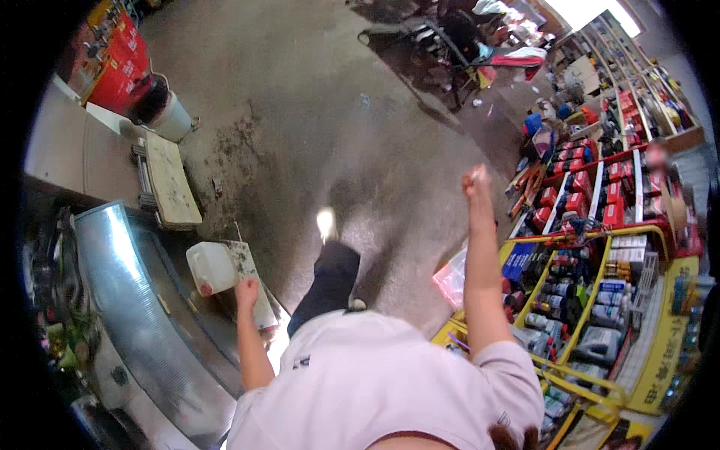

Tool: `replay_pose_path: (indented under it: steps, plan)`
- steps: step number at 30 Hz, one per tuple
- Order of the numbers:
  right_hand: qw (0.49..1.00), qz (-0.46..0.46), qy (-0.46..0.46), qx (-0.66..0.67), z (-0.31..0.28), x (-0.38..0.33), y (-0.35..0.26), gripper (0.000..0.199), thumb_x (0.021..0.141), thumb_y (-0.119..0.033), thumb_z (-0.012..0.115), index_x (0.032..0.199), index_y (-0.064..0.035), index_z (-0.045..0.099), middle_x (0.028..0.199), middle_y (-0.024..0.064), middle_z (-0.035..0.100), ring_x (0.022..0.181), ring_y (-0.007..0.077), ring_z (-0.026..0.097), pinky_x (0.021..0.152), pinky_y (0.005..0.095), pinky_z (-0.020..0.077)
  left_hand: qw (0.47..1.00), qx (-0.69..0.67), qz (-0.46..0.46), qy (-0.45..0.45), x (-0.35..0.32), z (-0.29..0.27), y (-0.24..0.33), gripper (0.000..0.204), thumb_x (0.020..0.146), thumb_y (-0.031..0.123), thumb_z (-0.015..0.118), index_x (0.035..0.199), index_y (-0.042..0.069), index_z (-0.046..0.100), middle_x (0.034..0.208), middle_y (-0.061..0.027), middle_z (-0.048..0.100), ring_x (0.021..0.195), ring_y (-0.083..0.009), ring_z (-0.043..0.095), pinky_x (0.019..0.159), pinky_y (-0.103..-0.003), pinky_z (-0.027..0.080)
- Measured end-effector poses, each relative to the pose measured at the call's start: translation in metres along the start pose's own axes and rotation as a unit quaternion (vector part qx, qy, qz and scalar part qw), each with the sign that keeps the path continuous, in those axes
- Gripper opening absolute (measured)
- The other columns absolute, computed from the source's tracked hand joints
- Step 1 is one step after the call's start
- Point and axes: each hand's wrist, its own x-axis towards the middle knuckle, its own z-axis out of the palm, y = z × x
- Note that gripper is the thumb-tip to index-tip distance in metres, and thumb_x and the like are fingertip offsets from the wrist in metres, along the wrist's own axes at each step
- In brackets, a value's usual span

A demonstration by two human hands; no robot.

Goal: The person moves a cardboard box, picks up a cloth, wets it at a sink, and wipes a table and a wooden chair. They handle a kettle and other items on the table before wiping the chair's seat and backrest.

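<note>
My left hand grips a white plastic jug with a red cap, held low at my left side above a flat stained board. My right hand is raised out in front of me at the right, fingers closed, with nothing visible in it. My leg in dark trousers and a light shoe steps forward on the concrete floor.
A shiny metal duct runs along my left. A yellow rack of bottles and red shelves of boxes stand at the right. A white bucket, a wheeled platform and red cartons lie far left; chairs ahead.
</note>
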Motion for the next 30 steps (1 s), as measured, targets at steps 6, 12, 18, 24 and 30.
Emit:
replay_pose_path:
  steps: [6, 12, 18, 24, 30]
  plan:
    - [1.000, 0.014, -0.017, -0.022, 0.119, 0.118, -0.057, 0.028, 0.099, -0.032, 0.041, 0.078, -0.0142, 0.045, 0.061, -0.0005, 0.044, 0.043, 0.0135, 0.039, 0.037, 0.0272, 0.0306, 0.998, -0.021, -0.043, 0.048, 0.142, -0.027, 0.110, 0.028, 0.088, 0.028, 0.062, 0.099, 0.002, 0.067, 0.091, -0.0112, 0.068, 0.087, -0.0220, 0.064, 0.078, -0.035, 0.049]
    - [0.994, 0.020, 0.081, -0.074, 0.197, 0.217, -0.072, 0.024, 0.098, -0.027, 0.040, 0.077, -0.0149, 0.043, 0.059, -0.0010, 0.042, 0.042, 0.0131, 0.038, 0.035, 0.0263, 0.0253, 0.997, -0.073, 0.034, -0.004, 0.293, -0.040, 0.326, 0.026, 0.092, 0.024, 0.060, 0.109, 0.004, 0.065, 0.094, -0.0074, 0.067, 0.088, -0.0183, 0.062, 0.080, -0.031, 0.048]
    - [0.986, 0.021, 0.110, -0.123, 0.265, 0.346, -0.044, 0.026, 0.096, -0.024, 0.042, 0.071, -0.0161, 0.044, 0.057, -0.0010, 0.043, 0.041, 0.0138, 0.043, 0.033, 0.0268, 0.0286, 0.991, -0.084, 0.097, -0.024, 0.472, -0.023, 0.472, 0.027, 0.093, 0.025, 0.058, 0.109, 0.004, 0.065, 0.101, -0.0107, 0.066, 0.095, -0.0217, 0.063, 0.084, -0.033, 0.048]
    - [0.976, 0.088, 0.121, -0.159, 0.398, 0.493, 0.011, 0.020, 0.092, -0.026, 0.047, 0.078, -0.0126, 0.048, 0.062, 0.0037, 0.050, 0.044, 0.0180, 0.051, 0.032, 0.0272, 0.0330, 0.998, 0.030, 0.035, -0.044, 0.601, -0.032, 0.542, 0.029, 0.093, 0.026, 0.060, 0.112, 0.004, 0.063, 0.105, -0.0097, 0.067, 0.097, -0.0221, 0.062, 0.083, -0.035, 0.048]
    - [0.969, 0.130, 0.084, -0.192, 0.599, 0.615, 0.049, 0.018, 0.093, -0.027, 0.043, 0.092, -0.0096, 0.048, 0.068, 0.0054, 0.051, 0.045, 0.0183, 0.049, 0.036, 0.0284, 0.0302, 0.983, -0.107, -0.147, 0.026, 0.662, -0.074, 0.587, 0.028, 0.094, 0.026, 0.058, 0.111, 0.004, 0.064, 0.111, -0.0111, 0.065, 0.102, -0.0261, 0.061, 0.088, -0.037, 0.047]
